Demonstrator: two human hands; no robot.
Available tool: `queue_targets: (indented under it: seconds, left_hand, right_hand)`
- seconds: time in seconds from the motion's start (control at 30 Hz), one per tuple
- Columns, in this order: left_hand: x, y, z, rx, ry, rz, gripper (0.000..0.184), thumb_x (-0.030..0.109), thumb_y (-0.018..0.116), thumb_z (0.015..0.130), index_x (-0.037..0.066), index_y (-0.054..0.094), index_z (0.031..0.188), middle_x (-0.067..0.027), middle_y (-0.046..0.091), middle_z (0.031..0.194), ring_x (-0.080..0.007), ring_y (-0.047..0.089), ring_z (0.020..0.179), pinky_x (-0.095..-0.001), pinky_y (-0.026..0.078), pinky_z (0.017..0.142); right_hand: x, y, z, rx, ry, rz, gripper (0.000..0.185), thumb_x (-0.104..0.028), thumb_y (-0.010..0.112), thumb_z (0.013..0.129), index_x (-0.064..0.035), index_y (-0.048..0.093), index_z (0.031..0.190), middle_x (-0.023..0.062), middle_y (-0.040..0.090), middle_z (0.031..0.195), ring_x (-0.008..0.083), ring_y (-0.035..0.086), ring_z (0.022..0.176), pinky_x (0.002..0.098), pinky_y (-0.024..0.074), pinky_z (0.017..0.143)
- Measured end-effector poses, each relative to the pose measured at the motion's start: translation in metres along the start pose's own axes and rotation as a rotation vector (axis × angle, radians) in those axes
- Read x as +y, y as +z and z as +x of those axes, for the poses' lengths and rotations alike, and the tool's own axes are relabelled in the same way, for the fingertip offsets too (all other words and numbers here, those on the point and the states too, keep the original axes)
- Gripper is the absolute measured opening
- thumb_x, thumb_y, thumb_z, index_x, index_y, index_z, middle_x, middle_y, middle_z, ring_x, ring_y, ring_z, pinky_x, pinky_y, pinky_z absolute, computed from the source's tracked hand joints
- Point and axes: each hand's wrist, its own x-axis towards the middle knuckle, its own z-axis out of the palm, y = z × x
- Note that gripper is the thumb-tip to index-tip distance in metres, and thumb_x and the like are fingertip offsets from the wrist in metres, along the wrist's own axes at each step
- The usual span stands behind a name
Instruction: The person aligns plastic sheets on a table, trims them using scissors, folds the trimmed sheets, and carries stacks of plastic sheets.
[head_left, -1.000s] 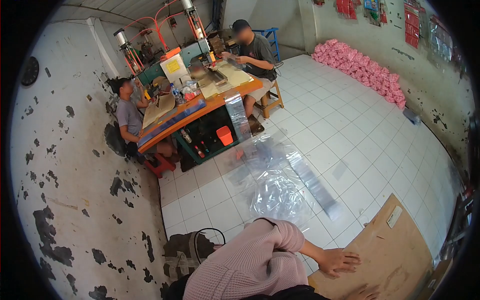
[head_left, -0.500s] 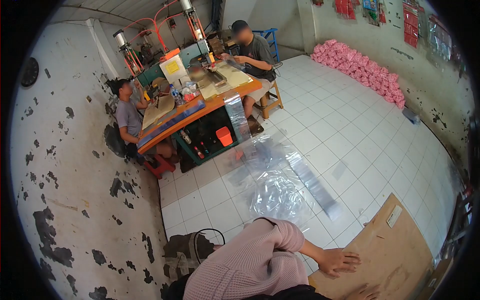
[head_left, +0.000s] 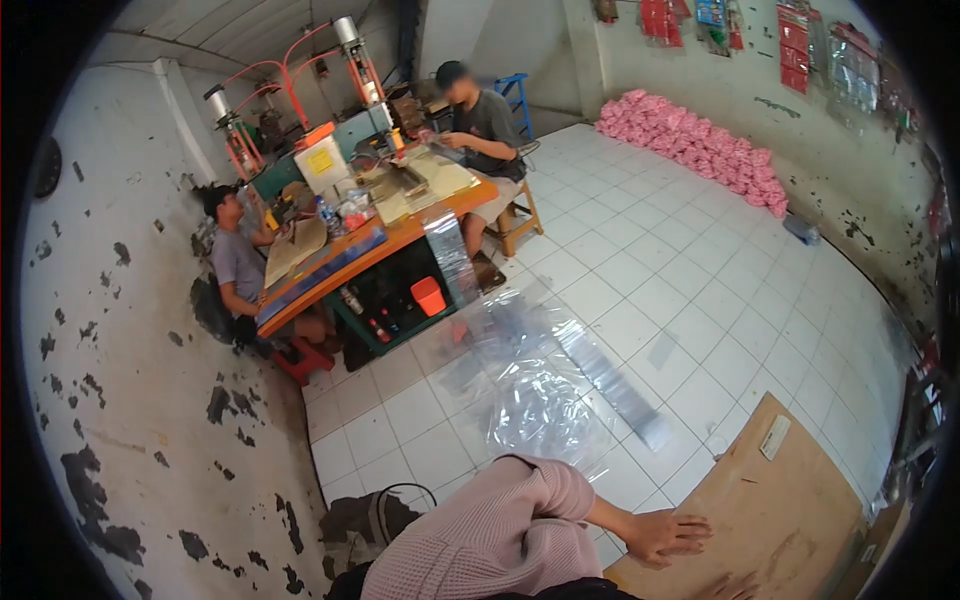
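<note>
My left hand (head_left: 668,537) lies flat on a brown board (head_left: 775,500) at the lower right, fingers spread and nothing held. At the bottom edge, the fingers of my right hand (head_left: 728,588) rest spread on the same board; the rest of that hand is cut off by the frame. A pale label (head_left: 774,437) is on the board's upper part. Clear plastic sheets (head_left: 550,405) lie on the tiled floor beyond my left arm, with a long folded strip (head_left: 610,380) beside them.
Two people, one (head_left: 237,255) at the left and one (head_left: 485,130) at the back, sit at an orange-edged table (head_left: 375,252) with machines. Pink bundles (head_left: 690,145) line the right wall. A peeling wall (head_left: 150,350) stands at the left.
The camera view has shifted slightly, so the room appears lower and further left. Both my hands stay flat on the board. The back person's hands have moved a little.
</note>
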Motion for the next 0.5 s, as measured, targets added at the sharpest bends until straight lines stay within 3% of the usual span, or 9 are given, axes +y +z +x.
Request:
queue_targets:
  seconds: [0.1,0.3,0.4,0.5]
  left_hand:
    - [-0.001,0.002,0.0,0.029,0.017,0.035,0.058,0.027,0.05,0.076,0.003,0.037,0.127,-0.0216,0.022,0.14,-0.0397,0.022,0.129,-0.0479,0.041,0.088]
    - [-0.006,0.007,-0.001,0.087,0.056,0.006,0.059,0.025,0.049,0.075,0.004,0.036,0.128,-0.0213,0.022,0.141,-0.0404,0.021,0.13,-0.0484,0.038,0.091]
    - [0.002,-0.011,0.001,-0.101,-0.055,-0.202,0.061,0.022,0.056,0.071,0.001,0.038,0.125,-0.0252,0.018,0.14,-0.0429,0.018,0.129,-0.0509,0.027,0.1]
    - [-0.009,0.01,-0.003,0.043,0.063,-0.082,0.061,0.025,0.057,0.072,0.003,0.039,0.126,-0.0229,0.018,0.141,-0.0412,0.018,0.13,-0.0507,0.029,0.099]
  right_hand:
    - [0.004,0.002,0.003,0.006,-0.014,-0.059,0.052,-0.048,0.037,0.09,-0.0186,0.04,0.132,0.0074,0.044,0.131,0.0249,0.044,0.118,0.0423,0.0367,0.091]
    - [0.019,0.051,0.006,0.378,-0.042,-0.083,0.044,-0.044,0.04,0.089,-0.0169,0.052,0.122,0.0031,0.054,0.121,0.0192,0.051,0.111,0.0357,0.0401,0.088]
    - [0.018,0.047,0.006,0.384,-0.05,-0.161,0.042,-0.042,0.042,0.089,-0.0163,0.054,0.12,0.002,0.056,0.119,0.0185,0.053,0.108,0.0354,0.0419,0.086]
    - [0.02,0.047,0.005,0.437,-0.105,-0.243,0.041,-0.042,0.043,0.088,-0.0165,0.055,0.118,0.0014,0.058,0.115,0.0186,0.054,0.104,0.0358,0.0427,0.085]
